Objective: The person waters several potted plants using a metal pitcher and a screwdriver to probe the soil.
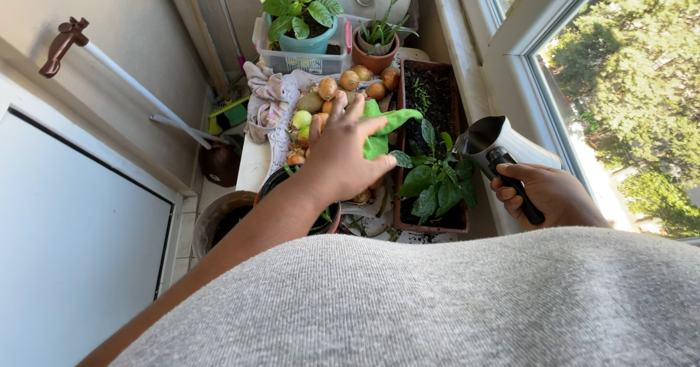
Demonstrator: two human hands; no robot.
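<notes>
Head view: left hand (339,155) grasps a green cloth (383,130) over the onions (343,86) at the table's near edge; right hand (543,192) is clenched on a grey jug's (503,142) black handle, spout over the leafy plant (434,181) in the brown planter (430,228) along the table's right edge.

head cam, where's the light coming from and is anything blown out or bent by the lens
Head view: daylight enters through the window on the right, where the sunlit ledge is washed out near white; the right hand on the metal watering jug is lit, the left hand on the green cloth evenly so. The wide lens bows the wall and window frame; the grey sweater fills the foreground, slightly soft.
</notes>
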